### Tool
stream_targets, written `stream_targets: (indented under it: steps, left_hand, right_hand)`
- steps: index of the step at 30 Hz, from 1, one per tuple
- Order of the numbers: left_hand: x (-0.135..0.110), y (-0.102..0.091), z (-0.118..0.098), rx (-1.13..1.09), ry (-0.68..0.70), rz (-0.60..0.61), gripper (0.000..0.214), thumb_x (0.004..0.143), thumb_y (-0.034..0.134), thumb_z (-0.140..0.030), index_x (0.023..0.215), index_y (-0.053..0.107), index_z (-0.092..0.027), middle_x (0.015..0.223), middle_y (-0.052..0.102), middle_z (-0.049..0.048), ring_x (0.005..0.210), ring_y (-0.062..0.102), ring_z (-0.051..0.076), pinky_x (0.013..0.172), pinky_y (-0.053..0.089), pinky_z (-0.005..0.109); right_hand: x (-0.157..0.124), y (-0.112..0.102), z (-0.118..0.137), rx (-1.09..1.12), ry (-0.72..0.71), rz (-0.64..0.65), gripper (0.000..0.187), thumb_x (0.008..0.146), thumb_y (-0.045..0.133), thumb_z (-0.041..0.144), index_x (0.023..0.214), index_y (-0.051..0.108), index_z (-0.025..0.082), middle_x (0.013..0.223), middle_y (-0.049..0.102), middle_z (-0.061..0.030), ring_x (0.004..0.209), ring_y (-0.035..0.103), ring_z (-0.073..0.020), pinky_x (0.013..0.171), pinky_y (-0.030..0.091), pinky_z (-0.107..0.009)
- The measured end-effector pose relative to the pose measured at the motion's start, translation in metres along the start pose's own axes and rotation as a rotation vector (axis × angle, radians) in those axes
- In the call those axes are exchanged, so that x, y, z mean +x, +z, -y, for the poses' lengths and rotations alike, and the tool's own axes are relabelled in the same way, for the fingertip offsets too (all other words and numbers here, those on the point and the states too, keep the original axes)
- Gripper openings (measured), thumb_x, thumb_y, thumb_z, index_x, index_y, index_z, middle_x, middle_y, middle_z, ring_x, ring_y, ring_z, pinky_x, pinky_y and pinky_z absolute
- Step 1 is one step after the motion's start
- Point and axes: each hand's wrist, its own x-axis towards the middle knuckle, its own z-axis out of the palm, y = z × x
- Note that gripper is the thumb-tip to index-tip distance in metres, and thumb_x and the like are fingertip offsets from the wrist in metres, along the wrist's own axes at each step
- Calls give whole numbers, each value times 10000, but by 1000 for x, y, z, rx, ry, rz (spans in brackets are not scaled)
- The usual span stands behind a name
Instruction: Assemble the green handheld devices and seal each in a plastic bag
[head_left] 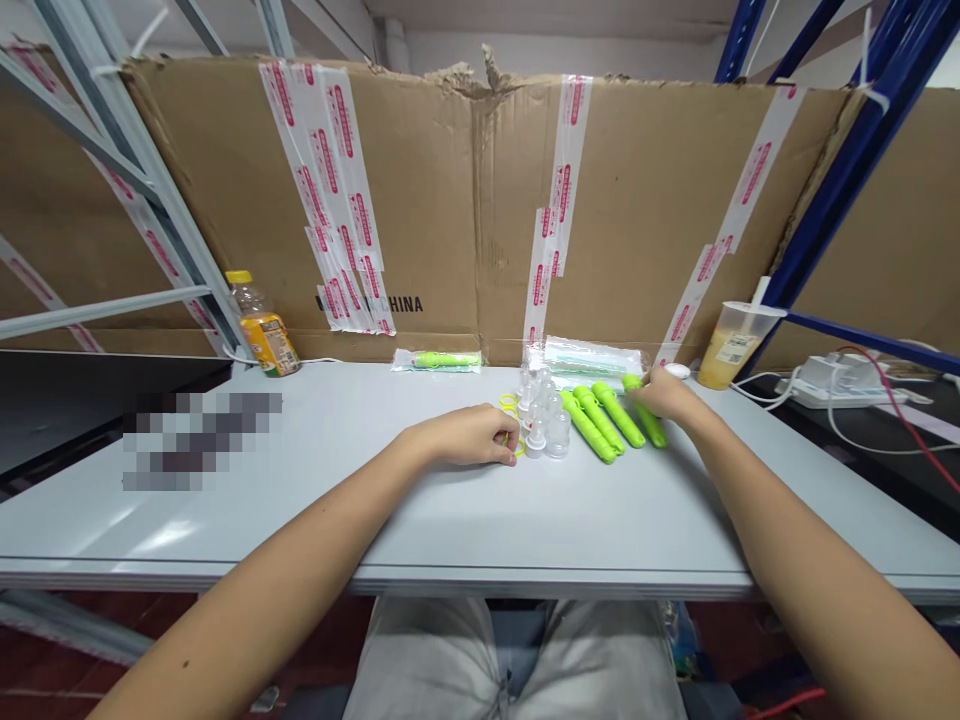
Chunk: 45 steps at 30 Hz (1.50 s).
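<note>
My left hand point(480, 436) rests on the table with its fingers curled in, beside the yellow-green rings point(509, 401). One ring shows right at its fingertips, but whether they grip it is hidden. Just right of this hand stand several clear plastic cup-like pieces point(556, 432) in a cluster. Beyond them, bright green tubes point(592, 428) lie side by side, slanting toward me. My right hand point(660, 393) is closed at the upper part of the rightmost green tube point(654, 428), its fingers partly covering it.
At the back lie a wrapped green item point(442, 360) and clear plastic packets point(592, 356) against the cardboard wall point(420, 200). A juice bottle point(270, 340) stands back left. A drink cup point(731, 345) and a power strip point(832, 385) with cables are on the right.
</note>
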Motion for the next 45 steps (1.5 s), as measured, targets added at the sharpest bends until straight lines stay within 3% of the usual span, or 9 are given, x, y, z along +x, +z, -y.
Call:
stream_targets:
  steps: [4,8,11,15,18,23,27,37,45]
  left_hand:
    - [-2,-5,3,-119,20,-26,130,803,612,-286,784,669,-171,751,632,0,680,521,129,623,346,249]
    - [-5,-20,6,-460,116,-405,225,843,628,-368,780,593,-155,651,517,-25,591,423,92,563,308,232]
    - [-3,-24,5,-787,215,-597,353,862,632,-498,792,529,-168,557,342,-80,485,272,63,485,206,224]
    - [3,-13,-3,-1048,291,-487,404,833,677,-535,801,502,-173,562,306,-94,456,227,43,469,168,213]
    - [7,-3,-10,-1081,303,-348,408,840,668,-546,808,515,-170,543,303,-95,444,232,41,462,171,207]
    - [9,1,-13,-1042,282,-233,428,844,653,-564,791,511,-163,516,292,-100,435,224,40,455,179,204]
    - [8,0,-12,-995,281,-282,426,849,645,-564,797,508,-164,539,299,-94,456,226,46,457,179,204]
    - [9,-8,-17,-927,244,-391,380,866,628,-536,856,473,-190,562,297,-97,475,233,57,463,172,212]
    - [17,-1,-21,-968,230,-440,365,862,634,-529,877,471,-203,513,261,-117,433,197,51,440,162,193]
  right_hand:
    - [-12,-14,4,352,-58,-214,370,815,603,303,1144,541,144,823,672,-77,520,614,-163,473,452,-264]
    - [-44,-26,29,694,-452,-314,357,833,613,305,1162,530,194,947,643,-64,499,566,-109,403,429,-225]
    - [-77,-28,52,913,-687,44,492,876,620,342,1328,458,236,926,643,-40,466,524,-89,392,424,-224]
    - [-105,-19,71,952,-772,691,764,903,637,340,1536,213,283,826,647,-5,429,499,-84,352,373,-200]
    - [-108,-9,75,954,-804,824,809,902,653,335,1561,187,275,837,652,-10,425,493,-71,341,357,-185]
    - [-101,-7,73,887,-835,748,645,930,612,332,1511,358,213,724,598,23,435,463,-67,370,361,-190]
    - [-104,-10,76,796,-795,587,499,951,566,342,1419,492,185,642,540,45,422,442,-67,380,343,-194]
    - [-114,6,96,836,-622,171,429,922,567,412,1293,552,198,635,528,37,449,425,-92,419,332,-224]
    - [-116,7,103,1194,-509,203,456,851,656,450,1237,524,247,646,521,46,384,414,-92,333,313,-226]
